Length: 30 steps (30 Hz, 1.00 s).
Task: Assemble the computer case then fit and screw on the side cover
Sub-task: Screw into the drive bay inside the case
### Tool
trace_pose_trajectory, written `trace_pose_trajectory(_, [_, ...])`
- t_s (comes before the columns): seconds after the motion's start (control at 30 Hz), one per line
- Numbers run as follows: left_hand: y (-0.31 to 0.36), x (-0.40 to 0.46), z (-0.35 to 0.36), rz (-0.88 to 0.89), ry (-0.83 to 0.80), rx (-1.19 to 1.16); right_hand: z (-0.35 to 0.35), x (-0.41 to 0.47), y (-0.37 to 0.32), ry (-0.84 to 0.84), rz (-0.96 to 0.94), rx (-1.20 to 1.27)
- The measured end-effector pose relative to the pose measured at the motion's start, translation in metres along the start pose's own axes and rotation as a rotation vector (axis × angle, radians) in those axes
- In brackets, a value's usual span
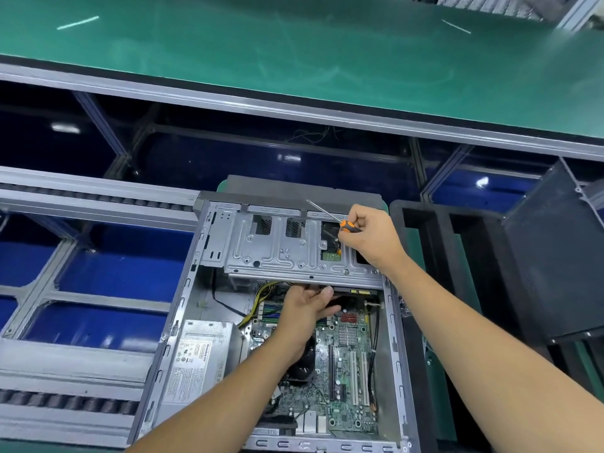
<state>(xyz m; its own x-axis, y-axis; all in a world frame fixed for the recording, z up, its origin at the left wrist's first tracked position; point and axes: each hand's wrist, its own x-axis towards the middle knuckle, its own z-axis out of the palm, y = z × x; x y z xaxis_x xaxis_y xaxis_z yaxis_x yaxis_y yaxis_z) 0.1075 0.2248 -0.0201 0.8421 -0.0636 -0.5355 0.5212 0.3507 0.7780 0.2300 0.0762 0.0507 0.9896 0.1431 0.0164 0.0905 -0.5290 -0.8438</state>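
Note:
An open grey computer case (183,308) lies on its side in front of me, its motherboard (346,374) and power supply (199,361) exposed. A silver drive cage (277,250) spans the case's far end. My right hand (372,237) grips an orange-and-black screwdriver (348,225) above the cage's right part, shaft pointing up and left. My left hand (307,305) reaches under the cage's front edge, fingers curled towards a dark part there; what it holds is hidden. A dark side cover (555,256) leans upright at the right.
A black foam tray (425,223) sits right of the case. A green-topped bench (294,44) runs across the back. Roller conveyor rails (81,197) and aluminium framing over blue bins lie to the left.

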Motion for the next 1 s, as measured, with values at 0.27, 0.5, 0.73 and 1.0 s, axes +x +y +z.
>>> trace_pose_trajectory(0.27, [0.0018,-0.0025,0.0013,-0.021,-0.018,0.036,0.0005,-0.0007,0.0010,0.021,-0.006,-0.019])
trace_pose_trajectory(0.5, [0.0017,-0.0032,0.0016,-0.028,-0.021,0.044,0.0020,-0.0001,0.0014,0.020,-0.023,-0.014])
trace_pose_trajectory(0.73, [0.0035,-0.0024,0.0016,-0.020,-0.032,0.045,0.0014,-0.0001,0.0032,0.009,-0.020,-0.014])
trace_pose_trajectory(1.0, [0.0046,-0.0046,0.0018,-0.017,-0.049,0.043,0.0031,-0.0006,0.0008,-0.038,-0.021,-0.041])
